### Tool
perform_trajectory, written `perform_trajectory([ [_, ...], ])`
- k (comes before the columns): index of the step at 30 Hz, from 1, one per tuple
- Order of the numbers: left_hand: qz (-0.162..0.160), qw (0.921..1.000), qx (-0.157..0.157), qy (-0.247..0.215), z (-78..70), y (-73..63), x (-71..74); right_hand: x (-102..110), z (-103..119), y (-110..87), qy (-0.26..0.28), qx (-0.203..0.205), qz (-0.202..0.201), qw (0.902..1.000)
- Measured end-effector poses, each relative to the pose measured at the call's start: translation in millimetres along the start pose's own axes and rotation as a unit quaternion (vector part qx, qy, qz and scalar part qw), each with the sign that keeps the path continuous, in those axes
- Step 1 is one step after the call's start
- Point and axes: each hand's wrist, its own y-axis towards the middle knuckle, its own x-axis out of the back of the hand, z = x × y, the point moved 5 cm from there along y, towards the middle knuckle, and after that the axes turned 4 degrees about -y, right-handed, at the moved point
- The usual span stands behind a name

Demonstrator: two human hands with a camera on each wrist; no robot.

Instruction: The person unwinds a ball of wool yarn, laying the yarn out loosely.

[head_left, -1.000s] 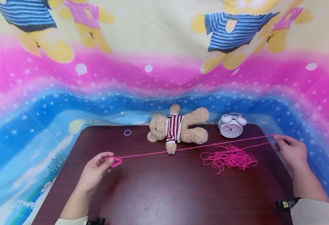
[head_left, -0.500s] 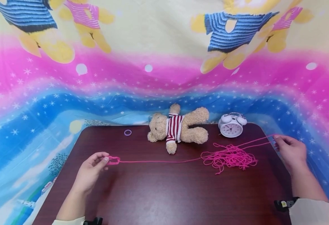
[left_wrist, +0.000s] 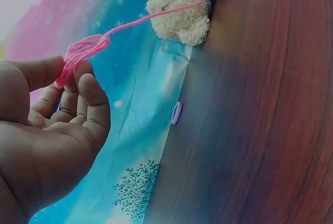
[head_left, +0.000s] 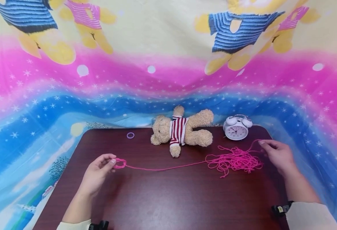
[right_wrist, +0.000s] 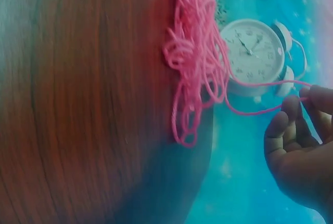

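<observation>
Between thumb and fingers, my left hand (head_left: 97, 174) pinches a small looped bundle of pink yarn (left_wrist: 86, 52) above the left part of the table. From that bundle one strand sags across to a loose, tangled heap of pink yarn (head_left: 234, 160) on the right of the table. Just right of the heap, my right hand (head_left: 279, 156) pinches a strand that runs back into it. In the right wrist view, two lengths of yarn lead from the heap (right_wrist: 195, 42) to the fingertips of the right hand (right_wrist: 304, 141).
A teddy bear (head_left: 178, 131) in a striped shirt lies at the back of the dark wooden table (head_left: 157, 198). To its right stands a white alarm clock (head_left: 236, 128); to its left lies a purple ring (head_left: 130, 135). A printed cloth (head_left: 157, 80) hangs behind.
The strand between my hands has gone from taut to slack, sagging toward the table. My right hand has moved left, closer to the heap; the left hand has stayed nearly in place.
</observation>
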Motion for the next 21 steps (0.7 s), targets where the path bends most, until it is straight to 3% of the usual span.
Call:
perform_trajectory([
  [9, 0.013, 0.9998, 0.003, -0.014, 2.4, 2.9, -14.4, -34, 4, 1.2, -0.034, 0.001, 0.049, 0.9982],
  [21, 0.019, 0.9993, -0.005, -0.03, 5.6, 6.6, -26.3, -65, 18, -4.0, -0.099, 0.034, 0.115, 0.9878],
])
